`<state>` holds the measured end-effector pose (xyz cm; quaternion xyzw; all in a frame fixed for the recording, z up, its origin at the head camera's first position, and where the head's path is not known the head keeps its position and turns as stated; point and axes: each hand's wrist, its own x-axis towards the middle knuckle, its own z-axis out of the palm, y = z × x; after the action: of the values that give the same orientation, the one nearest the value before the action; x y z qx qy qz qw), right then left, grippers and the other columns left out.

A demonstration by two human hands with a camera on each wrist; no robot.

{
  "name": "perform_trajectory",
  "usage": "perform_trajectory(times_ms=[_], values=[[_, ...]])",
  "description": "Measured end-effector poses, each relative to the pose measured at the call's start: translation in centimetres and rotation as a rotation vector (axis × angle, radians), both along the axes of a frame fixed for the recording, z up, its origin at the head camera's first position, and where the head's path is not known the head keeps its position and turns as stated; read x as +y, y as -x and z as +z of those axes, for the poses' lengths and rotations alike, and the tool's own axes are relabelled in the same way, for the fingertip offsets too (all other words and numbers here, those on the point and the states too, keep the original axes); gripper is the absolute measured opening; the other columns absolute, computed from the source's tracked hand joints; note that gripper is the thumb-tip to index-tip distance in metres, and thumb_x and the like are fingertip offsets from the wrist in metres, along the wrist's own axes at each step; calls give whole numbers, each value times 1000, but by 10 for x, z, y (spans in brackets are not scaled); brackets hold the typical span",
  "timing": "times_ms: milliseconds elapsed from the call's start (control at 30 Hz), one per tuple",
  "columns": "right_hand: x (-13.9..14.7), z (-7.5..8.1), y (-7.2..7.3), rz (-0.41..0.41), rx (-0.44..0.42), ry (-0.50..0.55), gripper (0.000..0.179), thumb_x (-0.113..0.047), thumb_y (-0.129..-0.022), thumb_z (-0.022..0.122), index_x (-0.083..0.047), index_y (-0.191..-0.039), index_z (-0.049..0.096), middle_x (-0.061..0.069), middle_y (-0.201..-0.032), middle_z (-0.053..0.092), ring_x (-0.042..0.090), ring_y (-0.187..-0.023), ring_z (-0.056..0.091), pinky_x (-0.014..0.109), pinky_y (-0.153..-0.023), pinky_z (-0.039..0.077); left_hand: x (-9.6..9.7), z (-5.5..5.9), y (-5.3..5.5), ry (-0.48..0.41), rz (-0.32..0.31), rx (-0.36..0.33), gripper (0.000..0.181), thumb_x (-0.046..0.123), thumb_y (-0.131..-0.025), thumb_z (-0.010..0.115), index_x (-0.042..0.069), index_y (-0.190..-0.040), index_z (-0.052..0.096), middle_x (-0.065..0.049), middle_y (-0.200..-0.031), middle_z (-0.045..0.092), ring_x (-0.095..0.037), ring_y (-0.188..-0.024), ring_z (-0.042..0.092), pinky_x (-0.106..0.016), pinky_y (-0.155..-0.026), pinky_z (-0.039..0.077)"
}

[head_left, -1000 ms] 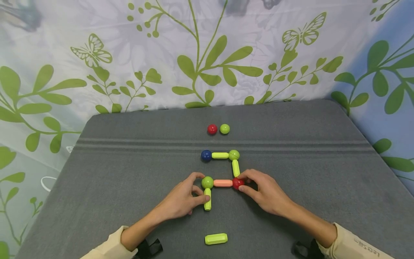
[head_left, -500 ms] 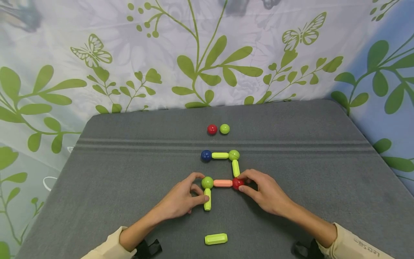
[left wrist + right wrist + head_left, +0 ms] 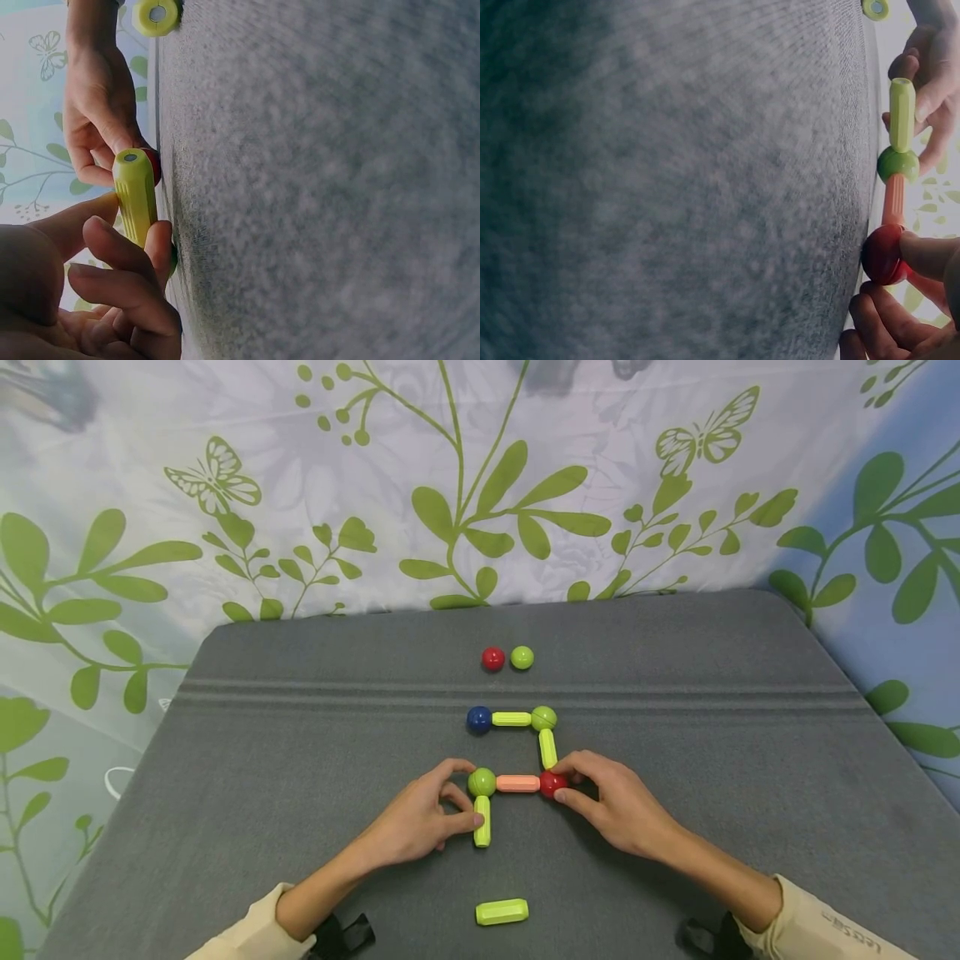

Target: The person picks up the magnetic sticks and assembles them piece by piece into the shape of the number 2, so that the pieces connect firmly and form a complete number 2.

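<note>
The left hand [image 3: 429, 820] holds the yellow-green rod [image 3: 482, 833] and green ball [image 3: 483, 782] between thumb and index finger. The right hand [image 3: 626, 806] pinches the red ball [image 3: 550, 786] (mostly hidden in the left wrist view). An orange rod [image 3: 518, 783] links both balls on the table [image 3: 315, 760]. Both wrist views crop the loose rod [image 3: 502, 912].

Unreadable lettering [image 3: 853, 930] on right sleeve [image 3: 801, 920]

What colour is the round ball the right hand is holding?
It's a shiny red ball, and it shows best in the right wrist view.
</note>
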<state>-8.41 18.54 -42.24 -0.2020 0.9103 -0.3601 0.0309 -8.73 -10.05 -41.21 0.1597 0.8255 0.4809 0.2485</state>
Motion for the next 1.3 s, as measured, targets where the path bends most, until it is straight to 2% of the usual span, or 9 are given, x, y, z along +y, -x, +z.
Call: perform_trajectory(times_ms=[400, 567, 700, 867, 967, 1067, 1200, 1300], values=[[1, 0, 0, 4, -10, 7, 23, -14, -89, 75, -22, -110, 69, -14, -95, 59, 7, -85, 54, 33, -74, 47, -1, 3, 3, -13, 19, -5, 55, 23, -92, 72, 4, -137, 47, 2, -89, 68, -16, -53, 56, -31, -51, 46], [0, 0, 1, 5, -14, 7, 23, -14, -89, 75, -22, -110, 69, -14, -95, 59, 7, -85, 54, 34, -74, 47, -5, 8, 14, 8, 56, 65, 49, 23, -94, 70, 3, -135, 51, 1, -90, 67, -16, -53, 54, -31, -51, 45], [0, 0, 1, 4, -16, 13, 22, -14, -89, 75, -22, -109, 69, -13, -96, 60, 7, -85, 54, 33, -74, 47, -5, 15, 30, -28, 74, 138, 44, 22, -96, 67, 2, -134, 53, -4, -96, 65, -16, -53, 52, -30, -51, 45], [1, 0, 0, 2, -13, 11, 22, -15, -89, 75, -22, -109, 69, -13, -96, 60, 6, -86, 55, 34, -75, 47, 4, 23, 60, -77, 141, 188, 38, 19, -97, 65, 3, -131, 57, -8, -99, 64, -21, -54, 53, -30, -52, 45], [1, 0, -1, 2, -11, 10, 23, -14, -89, 75, -22, -110, 69, -14, -96, 60, 6, -86, 54, 35, -75, 48, 11, 22, 80, -98, 198, 217, 35, 17, -98, 64, 1, -128, 59, -9, -101, 63, -21, -53, 50, -29, -51, 41], [0, 1, 0, 7, -9, 15, 23, -14, -89, 76, -21, -110, 69, -14, -96, 60, 7, -86, 54, 36, -76, 48, 17, 19, 97, -104, 244, 249, 33, 15, -97, 64, 0, -126, 60, -12, -105, 62, -28, -57, 53, -29, -53, 41], [-1, 1, 1, 7, -9, 12, 23, -14, -89, 75, -20, -110, 69, -13, -96, 60, 7, -85, 54, 35, -75, 48, 28, 16, 117, -82, 290, 268, 34, 16, -97, 65, 1, -127, 60, -15, -116, 61, -37, -71, 60, -31, -60, 46], [0, 2, 0, 5, -10, 6, 23, -13, -89, 75, -20, -110, 69, -13, -96, 60, 7, -85, 54, 34, -75, 48, 35, 15, 132, -53, 321, 264, 36, 18, -96, 66, 3, -129, 60, -16, -123, 59, -35, -81, 62, -35, -66, 47]])
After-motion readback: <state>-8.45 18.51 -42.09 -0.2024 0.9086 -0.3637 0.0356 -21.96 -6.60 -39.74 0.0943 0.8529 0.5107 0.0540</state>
